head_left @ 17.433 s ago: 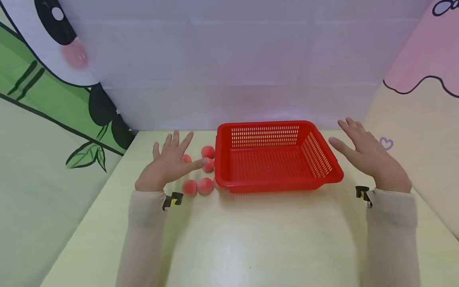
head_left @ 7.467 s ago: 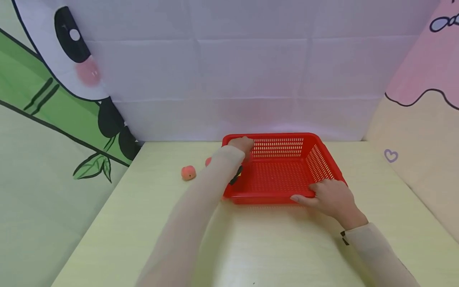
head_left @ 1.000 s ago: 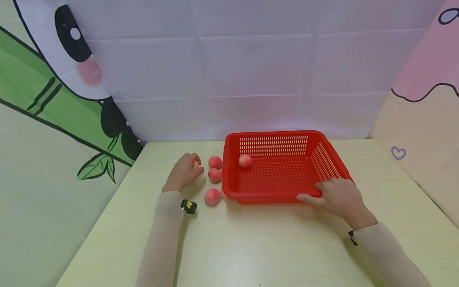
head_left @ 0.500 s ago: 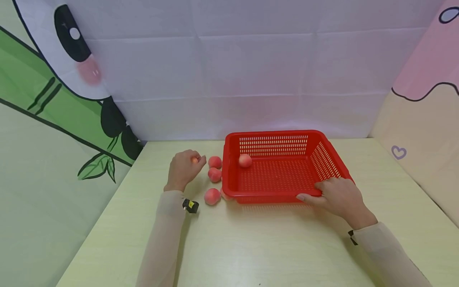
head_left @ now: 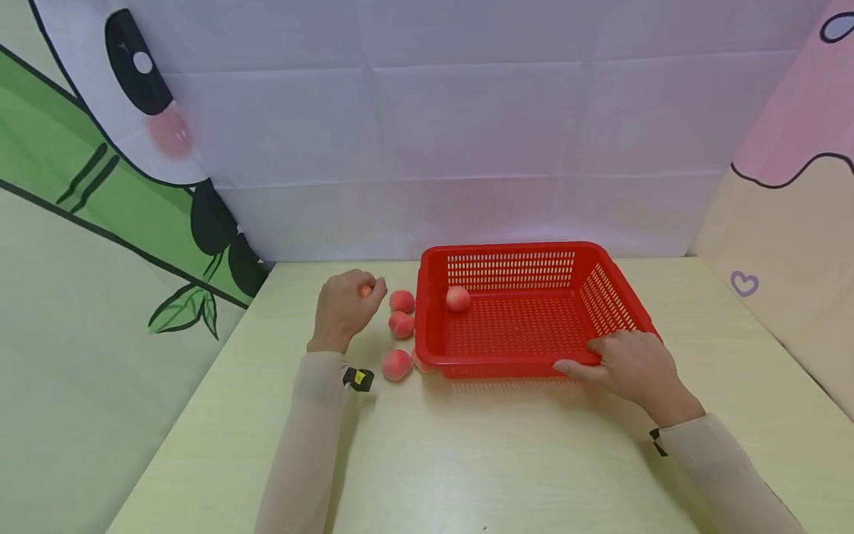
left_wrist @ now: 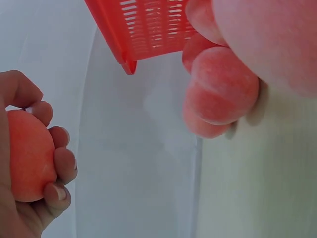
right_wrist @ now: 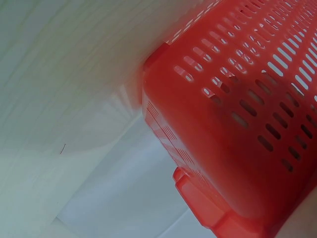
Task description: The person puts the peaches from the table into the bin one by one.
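Observation:
My left hand [head_left: 343, 308] is left of the red basket, its fingers curled round a peach [left_wrist: 32, 156]. In the head view only a small patch of that fruit shows past the fingers. One peach [head_left: 457, 299] lies inside the plastic basket [head_left: 500, 368], at its left end. With my right hand [head_left: 637, 371] I grip the basket's front right rim, thumb outside and fingers over the edge. In the right wrist view the slotted basket wall [right_wrist: 198, 109] fills much of the picture, and little of the hand shows.
Between my left hand and the basket several peaches rest on the pale table [head_left: 427, 460], among them a near peach [head_left: 397, 365] and a far peach [head_left: 402, 301]. Another is partly hidden by the basket's front left corner. A lilac wall covering [head_left: 467, 148] stands behind.
Earlier both hands hovered open; then my right hand took the rim and a peach came into the basket. In the last second my left hand has risen and turned, its peach held.

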The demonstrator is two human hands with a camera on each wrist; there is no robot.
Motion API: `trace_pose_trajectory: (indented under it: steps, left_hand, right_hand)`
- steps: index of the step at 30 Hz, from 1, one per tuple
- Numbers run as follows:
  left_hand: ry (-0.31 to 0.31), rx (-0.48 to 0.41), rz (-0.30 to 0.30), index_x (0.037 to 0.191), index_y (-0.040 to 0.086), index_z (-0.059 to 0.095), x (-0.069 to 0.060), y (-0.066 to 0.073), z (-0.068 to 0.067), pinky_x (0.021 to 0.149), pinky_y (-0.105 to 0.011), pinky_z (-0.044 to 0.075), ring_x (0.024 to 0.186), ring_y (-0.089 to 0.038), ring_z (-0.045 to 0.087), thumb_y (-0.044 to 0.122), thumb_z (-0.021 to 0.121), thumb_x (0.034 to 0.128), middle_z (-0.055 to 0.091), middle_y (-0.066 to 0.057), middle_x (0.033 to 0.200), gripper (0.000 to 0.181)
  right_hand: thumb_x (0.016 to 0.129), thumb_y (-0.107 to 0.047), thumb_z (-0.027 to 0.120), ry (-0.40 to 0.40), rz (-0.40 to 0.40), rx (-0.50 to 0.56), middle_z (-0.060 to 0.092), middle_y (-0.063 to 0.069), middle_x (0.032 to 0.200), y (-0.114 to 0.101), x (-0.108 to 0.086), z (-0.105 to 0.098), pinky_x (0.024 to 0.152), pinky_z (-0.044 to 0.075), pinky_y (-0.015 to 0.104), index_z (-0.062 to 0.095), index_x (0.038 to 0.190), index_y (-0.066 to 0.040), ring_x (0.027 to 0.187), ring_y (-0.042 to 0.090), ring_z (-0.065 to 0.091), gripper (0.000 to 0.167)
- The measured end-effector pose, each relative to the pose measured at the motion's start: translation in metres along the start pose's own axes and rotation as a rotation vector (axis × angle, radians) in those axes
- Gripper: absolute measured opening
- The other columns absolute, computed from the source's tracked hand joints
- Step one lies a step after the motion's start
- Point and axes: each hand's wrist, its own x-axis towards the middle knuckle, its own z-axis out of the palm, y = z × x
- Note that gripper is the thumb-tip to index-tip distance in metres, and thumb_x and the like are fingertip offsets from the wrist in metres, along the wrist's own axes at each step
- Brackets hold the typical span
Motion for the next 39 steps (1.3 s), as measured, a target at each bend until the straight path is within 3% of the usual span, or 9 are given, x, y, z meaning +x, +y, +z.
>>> trace_pose_trajectory:
  steps: [21, 39]
  left_hand:
    - [-0.061, 0.032, 0.01, 0.081, 0.002, 0.076, 0.003, 0.027, -0.011, 0.061, -0.035, 0.053, 0.063, -0.026, 0.057, 0.017, 0.068, 0.0993, 0.068, -0.01, 0.073, 0.025]
    - [-0.041, 0.031, 0.033, 0.083, 0.004, 0.077, 0.004, 0.039, -0.02, 0.062, -0.036, 0.058, 0.062, -0.022, 0.057, 0.019, 0.068, 0.1001, 0.07, -0.008, 0.077, 0.025]
  right_hand:
    - [0.09, -0.063, 0.074, -0.015, 0.001, -0.012, 0.024, -0.009, 0.056, -0.001, -0.001, -0.001, 0.051, 0.022, 0.028, 0.036, 0.06, -0.021, 0.054, 0.008, 0.023, 0.064]
    - [0.091, -0.067, 0.072, -0.03, 0.014, 0.005, 0.021, -0.01, 0.056, -0.002, 0.001, -0.003, 0.053, 0.021, 0.029, 0.034, 0.061, -0.022, 0.056, 0.007, 0.02, 0.066]
